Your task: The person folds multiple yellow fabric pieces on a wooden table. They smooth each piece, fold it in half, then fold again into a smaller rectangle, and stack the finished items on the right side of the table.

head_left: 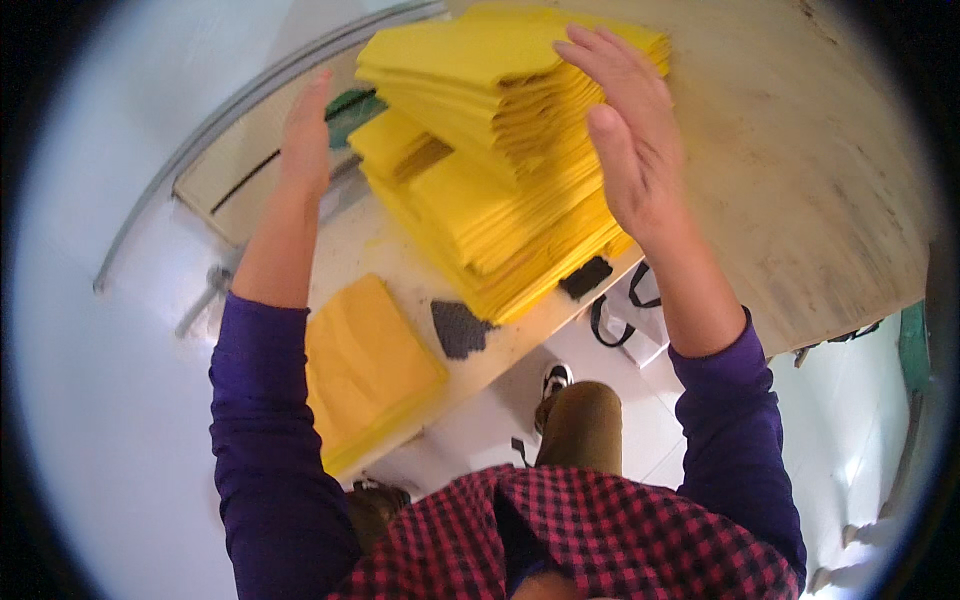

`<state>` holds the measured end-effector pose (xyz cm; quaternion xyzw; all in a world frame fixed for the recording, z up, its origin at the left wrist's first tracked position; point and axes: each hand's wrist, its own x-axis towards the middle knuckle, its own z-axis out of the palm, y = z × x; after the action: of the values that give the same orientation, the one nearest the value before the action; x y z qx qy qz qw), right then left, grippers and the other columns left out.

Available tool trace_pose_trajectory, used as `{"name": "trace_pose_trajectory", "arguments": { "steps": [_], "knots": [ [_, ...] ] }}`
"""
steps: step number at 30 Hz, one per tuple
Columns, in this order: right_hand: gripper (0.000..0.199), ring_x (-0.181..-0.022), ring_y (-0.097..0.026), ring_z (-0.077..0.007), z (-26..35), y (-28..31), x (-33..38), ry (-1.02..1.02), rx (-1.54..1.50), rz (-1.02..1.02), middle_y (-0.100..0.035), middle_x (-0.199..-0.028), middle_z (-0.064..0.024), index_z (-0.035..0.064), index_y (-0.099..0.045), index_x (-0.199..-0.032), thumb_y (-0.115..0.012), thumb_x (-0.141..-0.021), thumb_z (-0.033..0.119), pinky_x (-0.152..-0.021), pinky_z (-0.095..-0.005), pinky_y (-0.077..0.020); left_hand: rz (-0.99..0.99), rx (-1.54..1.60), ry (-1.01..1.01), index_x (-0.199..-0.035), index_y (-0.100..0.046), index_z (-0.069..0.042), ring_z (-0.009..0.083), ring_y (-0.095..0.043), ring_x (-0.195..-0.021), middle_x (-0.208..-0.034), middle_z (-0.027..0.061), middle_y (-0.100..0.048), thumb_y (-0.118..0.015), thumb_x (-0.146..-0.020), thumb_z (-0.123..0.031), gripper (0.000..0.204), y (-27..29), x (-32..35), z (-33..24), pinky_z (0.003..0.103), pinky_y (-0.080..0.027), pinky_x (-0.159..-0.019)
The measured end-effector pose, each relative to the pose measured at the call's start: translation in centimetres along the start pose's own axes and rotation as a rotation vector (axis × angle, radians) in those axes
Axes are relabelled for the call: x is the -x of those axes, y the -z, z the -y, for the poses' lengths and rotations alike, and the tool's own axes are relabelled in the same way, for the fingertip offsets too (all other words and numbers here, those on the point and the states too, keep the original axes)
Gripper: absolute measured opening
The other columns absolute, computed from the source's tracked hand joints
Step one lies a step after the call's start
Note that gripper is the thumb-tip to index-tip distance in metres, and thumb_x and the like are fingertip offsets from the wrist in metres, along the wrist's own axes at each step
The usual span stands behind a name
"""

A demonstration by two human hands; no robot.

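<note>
A tall, uneven stack of folded yellow fabric-like pieces (450, 210) rises from the table in front of me, its upper layers skewed against the lower ones. My right hand (640, 150) is at the stack's right side, fingers stretched and thumb apart, holding nothing; whether it touches the pieces I cannot tell. To the left of the stack my left hand (306, 135) is held up edge-on, fingers straight and apart from the pile. Nearer to me lies a second, lower pile of orange-yellow folded pieces (370, 360).
Dark grey scraps (460, 330) lie on the table (510, 350) by its near edge. Behind my left hand is a pale framed panel (235, 190) with a green item (352, 115). A worn brown board surface (800, 180) spreads at right. A white bag with black handles (640, 310) stands below.
</note>
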<state>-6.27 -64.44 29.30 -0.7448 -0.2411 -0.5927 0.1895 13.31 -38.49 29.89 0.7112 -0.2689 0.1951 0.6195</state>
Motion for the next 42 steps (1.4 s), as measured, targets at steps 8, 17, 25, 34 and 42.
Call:
{"name": "trace_pose_trajectory", "arguments": {
  "steps": [8, 17, 25, 34, 42],
  "knots": [
    [0.049, -0.119, -0.047, -0.0369, 10.1, -2.0, 9.5, -0.099, -0.377, 0.392, -0.054, -0.126, -0.0172, 0.0019, -0.057, -0.118, -0.044, -0.093, 0.042, -0.102, -0.0444, -0.0331, -0.013, -0.522, 0.192, -0.131, -0.051, -0.005, 0.0229, -0.042, -0.128, -0.134, 0.0129, -0.050, -0.036, -0.099, -0.035, 0.046, 18.0, 19.5, 5.2, 0.032, -0.027, -0.108],
    [0.041, -0.120, -0.045, -0.0385, 17.4, -13.0, 19.4, -0.421, -0.627, 0.767, -0.051, -0.127, -0.0220, -0.0023, -0.053, -0.118, -0.053, -0.091, 0.029, -0.102, -0.0433, -0.0343, 0.051, -0.798, 0.420, -0.134, -0.047, -0.009, 0.0295, -0.032, -0.136, -0.142, 0.0146, -0.041, -0.048, -0.097, -0.022, 0.039, 25.9, 39.9, 9.4, 0.045, -0.019, -0.113],
    [0.051, -0.126, -0.041, -0.0383, 22.5, -24.2, 21.5, -0.262, -0.434, 0.992, -0.047, -0.131, -0.0250, -0.0035, -0.050, -0.123, -0.052, -0.091, 0.036, -0.105, -0.0435, -0.0328, 0.264, -1.121, 0.277, -0.139, -0.040, -0.014, 0.0310, -0.026, -0.138, -0.145, 0.0123, -0.037, -0.053, -0.093, -0.027, 0.050, 25.3, 39.1, 10.0, 0.051, -0.016, -0.113],
    [0.059, -0.136, -0.031, -0.0327, 24.3, -34.1, 21.1, -0.299, -0.369, 1.096, -0.036, -0.144, -0.0199, 0.0003, -0.043, -0.135, -0.044, -0.093, 0.042, -0.112, -0.0406, -0.0242, 0.439, -1.190, 0.230, -0.142, -0.036, -0.018, 0.0280, -0.024, -0.140, -0.150, 0.0089, -0.030, -0.047, -0.095, -0.034, 0.051, 24.3, 33.6, 14.6, 0.053, -0.018, -0.112],
    [0.073, -0.142, -0.016, -0.0222, 20.6, -34.6, 22.7, -0.391, 0.075, 1.307, -0.021, -0.154, -0.0081, 0.0077, -0.024, -0.146, -0.040, -0.091, 0.052, -0.115, -0.0442, -0.0129, 0.431, -1.172, 0.375, -0.144, -0.032, -0.023, 0.0269, -0.024, -0.140, -0.152, 0.0053, -0.026, -0.040, -0.096, -0.041, 0.052, 23.4, 34.4, 18.5, 0.052, -0.016, -0.112]
  ]
}}
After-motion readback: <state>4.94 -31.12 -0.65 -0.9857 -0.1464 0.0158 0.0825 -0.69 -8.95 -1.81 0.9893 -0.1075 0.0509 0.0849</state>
